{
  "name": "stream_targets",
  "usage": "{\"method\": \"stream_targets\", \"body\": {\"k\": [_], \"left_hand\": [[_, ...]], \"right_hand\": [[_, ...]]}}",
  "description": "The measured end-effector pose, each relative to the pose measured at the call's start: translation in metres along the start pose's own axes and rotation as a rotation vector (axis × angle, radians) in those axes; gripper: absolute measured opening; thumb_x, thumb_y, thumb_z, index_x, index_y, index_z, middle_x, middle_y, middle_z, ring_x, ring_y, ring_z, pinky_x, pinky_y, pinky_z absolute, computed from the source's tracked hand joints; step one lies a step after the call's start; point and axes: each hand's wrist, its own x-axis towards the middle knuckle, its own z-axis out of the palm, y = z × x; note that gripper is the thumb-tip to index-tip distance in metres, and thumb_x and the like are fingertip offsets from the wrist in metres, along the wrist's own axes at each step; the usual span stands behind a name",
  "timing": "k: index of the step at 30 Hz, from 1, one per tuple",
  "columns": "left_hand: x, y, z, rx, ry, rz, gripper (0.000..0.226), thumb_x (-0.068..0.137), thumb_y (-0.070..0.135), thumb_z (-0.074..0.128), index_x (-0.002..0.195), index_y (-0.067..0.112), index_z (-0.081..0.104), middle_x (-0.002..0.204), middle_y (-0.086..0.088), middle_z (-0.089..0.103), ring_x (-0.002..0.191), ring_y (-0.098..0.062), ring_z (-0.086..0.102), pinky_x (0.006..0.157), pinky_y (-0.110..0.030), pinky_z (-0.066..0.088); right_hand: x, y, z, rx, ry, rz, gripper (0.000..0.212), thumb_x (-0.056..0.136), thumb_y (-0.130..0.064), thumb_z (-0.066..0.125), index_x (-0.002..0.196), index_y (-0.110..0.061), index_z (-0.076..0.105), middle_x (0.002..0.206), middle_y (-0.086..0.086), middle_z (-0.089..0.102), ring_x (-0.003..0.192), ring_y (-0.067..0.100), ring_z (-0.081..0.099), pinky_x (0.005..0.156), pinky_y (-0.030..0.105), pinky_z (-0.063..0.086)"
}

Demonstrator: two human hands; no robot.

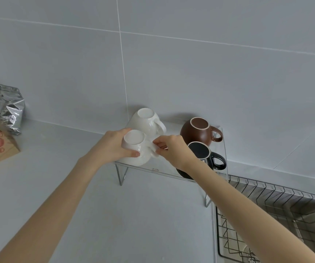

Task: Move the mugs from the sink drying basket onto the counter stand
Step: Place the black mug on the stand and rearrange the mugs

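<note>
Resting upside down at the front left of the counter stand (153,170), a white mug (135,148) is being gripped around its body by the left hand (115,147), while its handle is being pinched by the right hand (172,149). A black mug (202,154) is being partly hidden by the right wrist. The drying basket (278,211) is being cut off at the frame's edge.

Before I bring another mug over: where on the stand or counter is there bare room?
The stand is crowded: four mugs plus both hands. Bare counter lies between the foil bag and the stand's left leg, and in front, left of the basket.
</note>
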Motion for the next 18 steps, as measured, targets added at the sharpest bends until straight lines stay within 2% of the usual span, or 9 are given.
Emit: {"method": "stream_targets", "body": {"k": [3, 5, 7, 10, 12, 14, 15, 16, 18], "left_hand": [[0.001, 0.0, -0.002, 0.013, -0.029, -0.027, 0.066, 0.062, 0.028, 0.081, 0.122, 0.021, 0.053, 0.099, 0.002, 0.059, 0.095, -0.019, 0.054, 0.079, -0.026, 0.039], [0.007, 0.002, -0.01, 0.026, -0.091, -0.046, 0.053, 0.059, 0.046, 0.077, 0.103, 0.022, 0.062, 0.092, -0.001, 0.065, 0.088, -0.022, 0.057, 0.074, -0.029, 0.041], [0.021, 0.004, -0.021, 0.026, -0.138, -0.059, 0.054, 0.058, 0.062, 0.065, 0.096, 0.023, 0.066, 0.092, -0.001, 0.066, 0.089, -0.02, 0.058, 0.075, -0.029, 0.04], [0.052, 0.001, -0.027, -0.022, -0.075, -0.093, 0.063, 0.076, 0.047, 0.065, 0.128, 0.015, 0.05, 0.131, -0.009, 0.056, 0.121, -0.022, 0.052, 0.098, -0.032, 0.038], [0.07, 0.0, -0.027, -0.091, -0.058, -0.09, 0.079, 0.071, 0.038, 0.073, 0.136, 0.012, 0.037, 0.143, -0.011, 0.044, 0.129, -0.024, 0.045, 0.103, -0.033, 0.035], [0.083, -0.002, -0.024, -0.139, -0.07, -0.095, 0.106, 0.052, 0.038, 0.081, 0.14, 0.011, 0.029, 0.148, -0.01, 0.038, 0.133, -0.024, 0.04, 0.108, -0.035, 0.034], [0.091, -0.005, -0.02, -0.155, -0.081, -0.092, 0.111, 0.047, 0.034, 0.083, 0.141, 0.011, 0.028, 0.148, -0.01, 0.037, 0.135, -0.024, 0.037, 0.11, -0.037, 0.034], [0.096, -0.008, -0.017, -0.175, -0.089, -0.084, 0.106, 0.049, 0.026, 0.084, 0.139, 0.012, 0.031, 0.146, -0.009, 0.04, 0.135, -0.024, 0.037, 0.108, -0.035, 0.036], [0.103, -0.011, -0.01, -0.215, -0.108, -0.042, 0.08, 0.051, 0.016, 0.085, 0.123, 0.025, 0.05, 0.128, -0.001, 0.057, 0.129, -0.021, 0.046, 0.098, -0.026, 0.043]], "right_hand": [[-0.001, -0.002, 0.001, -0.025, -0.017, 0.0, 0.025, 0.083, -0.004, 0.053, 0.106, -0.003, 0.064, 0.103, 0.017, 0.071, 0.098, 0.031, 0.063, 0.091, 0.041, 0.051], [0.001, -0.005, -0.002, -0.03, -0.069, 0.009, 0.025, 0.085, -0.01, 0.054, 0.108, -0.004, 0.062, 0.105, 0.017, 0.07, 0.099, 0.031, 0.062, 0.091, 0.042, 0.05], [0.01, -0.006, -0.009, -0.028, -0.073, 0.04, 0.027, 0.088, -0.016, 0.051, 0.111, -0.005, 0.061, 0.107, 0.017, 0.069, 0.101, 0.031, 0.061, 0.092, 0.04, 0.049], [0.03, -0.001, -0.018, -0.021, 0.082, 0.126, 0.029, 0.089, -0.012, 0.045, 0.111, -0.001, 0.059, 0.103, 0.021, 0.068, 0.097, 0.036, 0.06, 0.083, 0.037, 0.049], [0.045, 0.004, -0.021, -0.042, 0.147, 0.186, 0.026, 0.087, -0.01, 0.045, 0.104, 0.005, 0.058, 0.096, 0.026, 0.067, 0.093, 0.04, 0.059, 0.077, 0.04, 0.048], [0.055, 0.007, -0.018, -0.101, 0.097, 0.234, 0.02, 0.088, -0.012, 0.047, 0.093, 0.005, 0.057, 0.098, 0.028, 0.064, 0.095, 0.042, 0.058, 0.075, 0.041, 0.047], [0.06, 0.009, -0.016, -0.143, 0.064, 0.249, 0.017, 0.087, -0.013, 0.05, 0.078, 0.001, 0.056, 0.097, 0.028, 0.062, 0.092, 0.041, 0.057, 0.07, 0.039, 0.043], [0.063, 0.01, -0.013, -0.18, 0.04, 0.259, 0.026, 0.087, -0.013, 0.052, 0.063, -0.006, 0.047, 0.089, 0.028, 0.059, 0.085, 0.039, 0.055, 0.065, 0.036, 0.038], [0.069, 0.016, -0.008, -0.23, 0.022, 0.262, 0.042, 0.085, -0.012, 0.056, 0.052, -0.012, 0.03, 0.078, 0.019, 0.048, 0.073, 0.032, 0.046, 0.064, 0.032, 0.033]]}}
